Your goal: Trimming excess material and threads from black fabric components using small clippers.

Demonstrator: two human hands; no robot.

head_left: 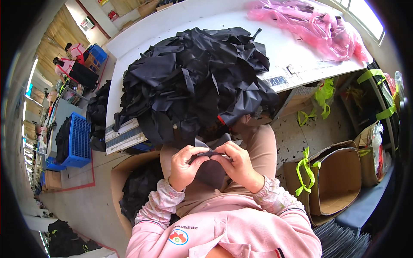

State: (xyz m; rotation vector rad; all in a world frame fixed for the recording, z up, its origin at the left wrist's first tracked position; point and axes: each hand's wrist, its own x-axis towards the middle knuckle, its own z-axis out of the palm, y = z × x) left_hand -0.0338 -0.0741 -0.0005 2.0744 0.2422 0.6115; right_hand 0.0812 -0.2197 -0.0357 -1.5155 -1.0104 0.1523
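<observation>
Between my two hands, above my lap, is a piece of thin black fabric (pixel 209 153). My left hand (pixel 185 165) pinches its left side between thumb and fingers. On the other side my right hand (pixel 238 163) grips it the same way, the thumbs close to each other. Part of the piece hangs below the fingers, and another part stands up beyond them. Just past my hands a big heap of black fabric pieces (pixel 193 77) covers the near side of the white table (pixel 124 56) and droops over its edge.
A pink plastic bag (pixel 309 26) lies at the table's far right. Beside my left leg stands a cardboard box (pixel 118 172) with black pieces inside. An open cardboard box (pixel 340 176) is at right. Blue crates (pixel 79 139) and two people (pixel 73 64) are at left.
</observation>
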